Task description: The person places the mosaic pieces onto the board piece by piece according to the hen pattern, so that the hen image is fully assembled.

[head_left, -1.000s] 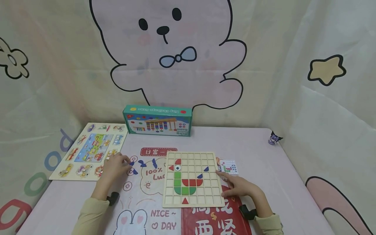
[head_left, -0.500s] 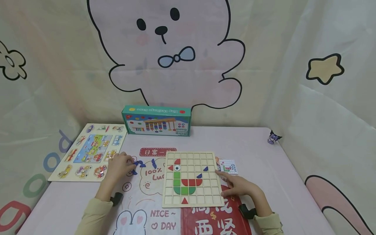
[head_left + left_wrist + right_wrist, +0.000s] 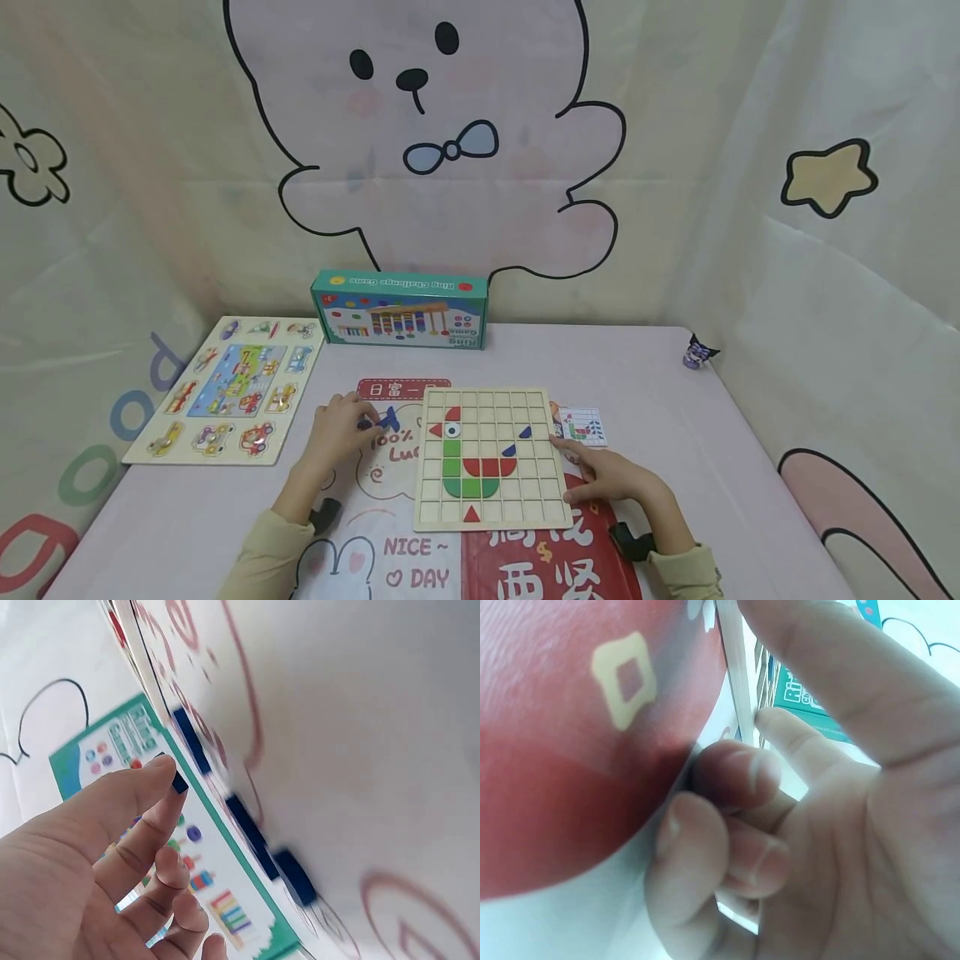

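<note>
A pale wooden grid board (image 3: 525,500) carries red, green and blue pieces laid out like a bird, with a white eye piece (image 3: 452,428). Left of the board, my left hand (image 3: 339,425) pinches a small blue piece (image 3: 180,782) between thumb and index finger. Loose blue pieces (image 3: 251,834) lie on the tablecloth just beyond its fingertips, partly hidden by the hand in the head view. At the board's right edge, my right hand (image 3: 611,475) touches the side with index finger and thumb extended. Its other fingers curl inward, holding nothing.
A printed pattern card (image 3: 585,426) lies beside the board's upper right edge. To the left is a picture puzzle board (image 3: 161,417). A green ring game box (image 3: 401,310) stands at the back. One small purple wrapped item (image 3: 697,353) sits at the far right corner.
My left hand has moved right, away from the picture puzzle and toward the grid board, and now pinches a blue piece. My right hand stays at the board's edge.
</note>
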Available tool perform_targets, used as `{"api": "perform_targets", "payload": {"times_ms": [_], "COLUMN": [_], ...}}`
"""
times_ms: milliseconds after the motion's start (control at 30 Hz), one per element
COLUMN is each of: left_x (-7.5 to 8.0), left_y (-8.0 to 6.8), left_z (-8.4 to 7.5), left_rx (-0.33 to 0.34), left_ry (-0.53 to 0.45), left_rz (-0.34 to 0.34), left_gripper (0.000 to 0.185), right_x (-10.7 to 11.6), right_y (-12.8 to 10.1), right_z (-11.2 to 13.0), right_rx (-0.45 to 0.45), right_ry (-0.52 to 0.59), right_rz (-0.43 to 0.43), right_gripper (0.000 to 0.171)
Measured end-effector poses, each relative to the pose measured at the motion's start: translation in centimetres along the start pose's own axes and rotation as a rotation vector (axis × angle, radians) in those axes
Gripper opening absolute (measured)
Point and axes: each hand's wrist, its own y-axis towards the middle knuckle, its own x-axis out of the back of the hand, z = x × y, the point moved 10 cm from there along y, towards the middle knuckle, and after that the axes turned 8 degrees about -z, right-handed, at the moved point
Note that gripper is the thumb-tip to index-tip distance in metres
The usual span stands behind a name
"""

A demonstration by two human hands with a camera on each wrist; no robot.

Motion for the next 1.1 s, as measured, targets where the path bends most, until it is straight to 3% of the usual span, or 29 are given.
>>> {"api": "perform_targets", "payload": {"times_ms": [367, 600, 1100], "left_x": [-1.4, -1.9, -3.8], "left_y": [-0.3, -0.4, -0.4], "left_z": [-3.8, -6.0, -10.1], "left_rx": [-0.051, -0.125, -0.185], "left_ry": [-0.020, -0.018, -0.060], "left_rz": [0.004, -0.005, 0.049], "left_gripper": [0.013, 0.014, 0.014], "right_x": [0.0, 0.0, 0.0], "right_y": [0.0, 0.0, 0.1], "right_z": [-0.1, -0.2, -0.3], "right_rx": [-0.012, -0.021, -0.029], "right_ry": [-0.004, -0.004, -0.003], "right_rz": [-0.009, -0.014, -0.015], "right_gripper": [0.085, 0.085, 0.086]}}
